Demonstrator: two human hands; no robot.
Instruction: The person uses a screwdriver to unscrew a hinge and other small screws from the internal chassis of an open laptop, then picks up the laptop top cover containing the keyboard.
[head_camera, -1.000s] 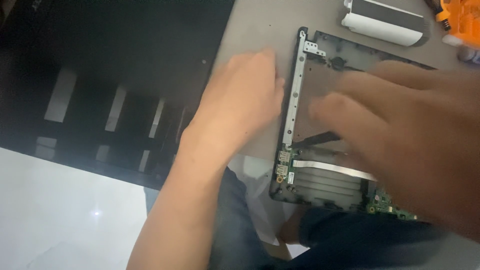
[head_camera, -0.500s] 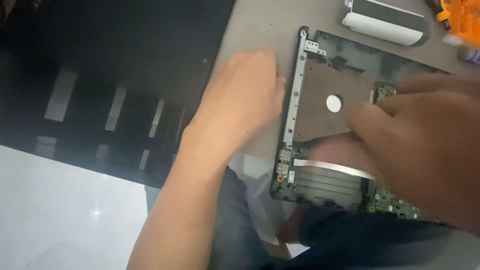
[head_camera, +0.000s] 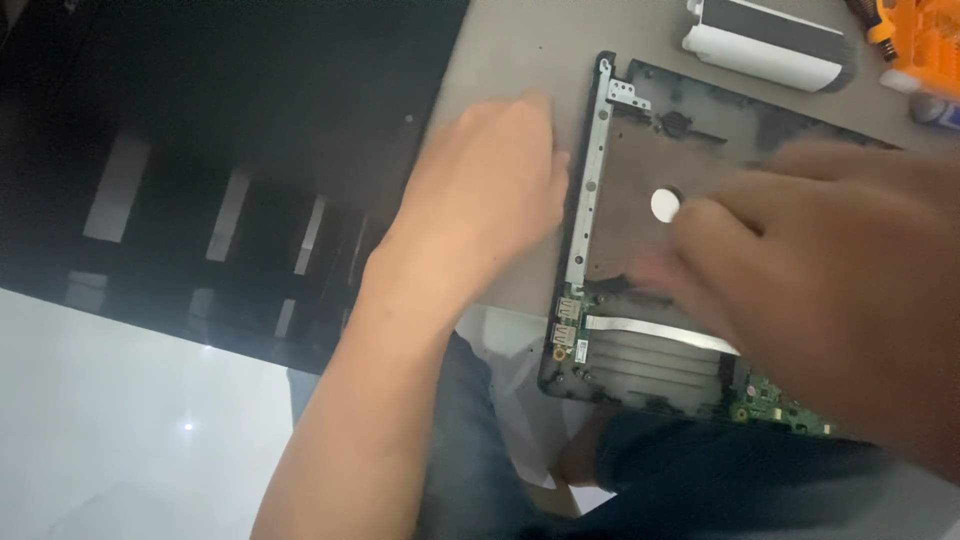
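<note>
A big grey table (head_camera: 520, 40) fills the upper middle of the frame. A dark shiny floor shows at the upper left, and pale floor shows at the lower left.

On the table, in the right half of the frame, lies an opened laptop base (head_camera: 640, 150) with its insides showing. Its lower edge hangs over the table edge, above the person's lap. A long silver hinge strip (head_camera: 590, 180) runs down its left side. A white round spot (head_camera: 665, 205) sits in the middle of the brown plate. A flat white ribbon cable (head_camera: 650, 332) lies across the lower part, and a green circuit board (head_camera: 780, 405) peeks out at the bottom right.

The right hand (head_camera: 840, 290) is large and blurry in the right of the frame. Its fingers spread flat over the laptop base, next to the white spot. It grips nothing that can be seen.

The left hand (head_camera: 490, 195) rests in the middle of the frame, fingers curled loosely, pressing on the left edge of the laptop base. It holds nothing.

A white and grey bar-shaped part (head_camera: 765, 40) lies at the top right. An orange thing (head_camera: 920, 35) sits in the top right corner.
</note>
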